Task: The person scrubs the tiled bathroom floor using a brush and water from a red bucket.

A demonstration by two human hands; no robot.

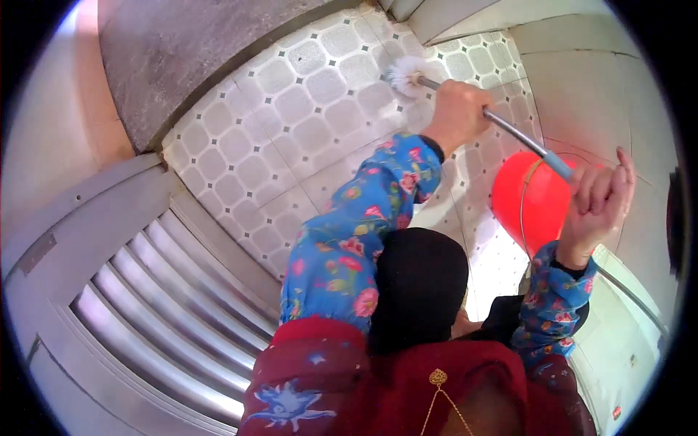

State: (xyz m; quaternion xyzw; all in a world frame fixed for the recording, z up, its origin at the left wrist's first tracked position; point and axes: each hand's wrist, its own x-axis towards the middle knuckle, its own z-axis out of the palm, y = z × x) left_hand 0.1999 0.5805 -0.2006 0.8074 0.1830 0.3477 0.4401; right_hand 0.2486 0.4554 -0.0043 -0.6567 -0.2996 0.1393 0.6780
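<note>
Tiled floor, pale grey, dotted with small dark squares.
A red bucket stands by its right edge; near the far edge, a white-bristled brush seems to touch it.

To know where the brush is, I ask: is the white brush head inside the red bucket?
No, the white brush head shows against the tiled floor, clearly apart from the red bucket.
</note>
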